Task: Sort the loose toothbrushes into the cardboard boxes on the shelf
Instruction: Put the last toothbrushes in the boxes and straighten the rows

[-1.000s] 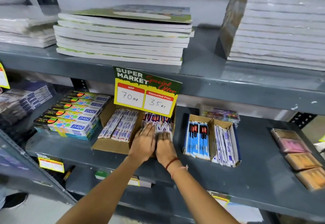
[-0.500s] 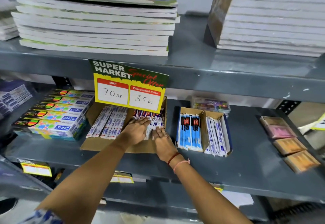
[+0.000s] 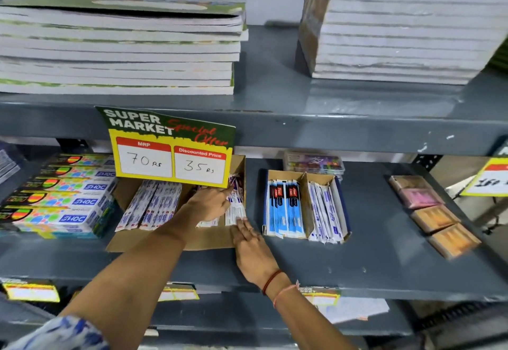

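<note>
An open cardboard box (image 3: pixel 211 238) sits on the middle shelf under the price sign. It holds packaged toothbrushes: a white-and-blue row (image 3: pixel 152 204) at its left and a purple-and-white bunch (image 3: pixel 235 206) at its right. My left hand (image 3: pixel 210 202) lies flat on the right bunch, fingers pointing toward the box's far right corner. My right hand (image 3: pixel 251 245) rests at the box's near right corner, fingertips touching the ends of those packets. A second, divided cardboard box (image 3: pixel 303 182) to the right holds blue packets (image 3: pixel 284 208) and white packets (image 3: pixel 324 212).
A yellow "Super Market" price sign (image 3: pixel 170 147) hangs from the upper shelf edge, hiding the box's back. Toothpaste cartons (image 3: pixel 63 198) are stacked at left, soap bars (image 3: pixel 433 215) at right. Notebook stacks (image 3: pixel 121 44) fill the upper shelf. The grey shelf (image 3: pixel 384 261) lies in front.
My left hand slid to the right and deeper into the box over the purple-and-white packets. My right hand drew back to the box's near right corner. The view moved closer.
</note>
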Available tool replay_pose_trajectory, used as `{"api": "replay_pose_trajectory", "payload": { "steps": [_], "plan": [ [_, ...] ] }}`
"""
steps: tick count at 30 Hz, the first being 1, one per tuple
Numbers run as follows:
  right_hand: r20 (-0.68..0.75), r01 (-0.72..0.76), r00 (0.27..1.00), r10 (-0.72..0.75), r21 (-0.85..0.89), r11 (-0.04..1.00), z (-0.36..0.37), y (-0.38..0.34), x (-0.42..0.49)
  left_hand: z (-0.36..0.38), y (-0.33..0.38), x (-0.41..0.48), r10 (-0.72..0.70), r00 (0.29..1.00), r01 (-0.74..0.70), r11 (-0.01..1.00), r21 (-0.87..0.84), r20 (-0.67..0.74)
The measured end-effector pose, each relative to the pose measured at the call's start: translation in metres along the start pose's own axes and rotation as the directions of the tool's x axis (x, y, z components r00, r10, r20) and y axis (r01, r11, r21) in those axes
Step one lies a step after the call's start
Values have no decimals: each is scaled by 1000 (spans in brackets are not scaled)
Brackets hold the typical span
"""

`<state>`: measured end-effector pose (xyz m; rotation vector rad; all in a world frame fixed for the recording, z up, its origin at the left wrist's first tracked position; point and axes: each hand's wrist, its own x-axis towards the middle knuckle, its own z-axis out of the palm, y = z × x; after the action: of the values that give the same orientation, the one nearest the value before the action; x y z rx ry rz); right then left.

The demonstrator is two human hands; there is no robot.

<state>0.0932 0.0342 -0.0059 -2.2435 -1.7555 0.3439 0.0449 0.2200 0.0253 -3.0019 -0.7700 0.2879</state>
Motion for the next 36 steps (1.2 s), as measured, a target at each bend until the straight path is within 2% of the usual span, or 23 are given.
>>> {"api": "replay_pose_trajectory", "payload": {
  "steps": [3,6,9,11,15,22,30,36],
  "plan": [
    [-43,11,999,-10,6,1000,-2,-1,0,-2,3,-3,-77,995,68,986,-155,-56],
    [-59,24,998,-23,26,999,-3,-2,0,-3,5,-15,-174,968,118,953,-280,-182],
    [-61,38,998,-35,51,998,-3,-8,2,7,9,-44,-136,935,37,955,-293,-328],
    [-98,37,995,-33,36,999,-3,-11,5,20,13,-64,-106,923,2,963,-271,-369],
    [-137,12,990,-10,11,1000,-6,-16,16,38,18,-84,-184,925,83,951,-297,-332],
    [-140,47,989,-55,-60,997,-11,-25,31,33,23,-85,-274,903,136,913,-385,-331],
    [-140,28,990,-32,-31,999,-12,-20,31,25,21,-80,-259,926,117,888,-446,-274],
    [-182,62,981,-71,-52,997,-14,-21,37,19,23,-83,-316,905,138,852,-506,-286]
  ]
}}
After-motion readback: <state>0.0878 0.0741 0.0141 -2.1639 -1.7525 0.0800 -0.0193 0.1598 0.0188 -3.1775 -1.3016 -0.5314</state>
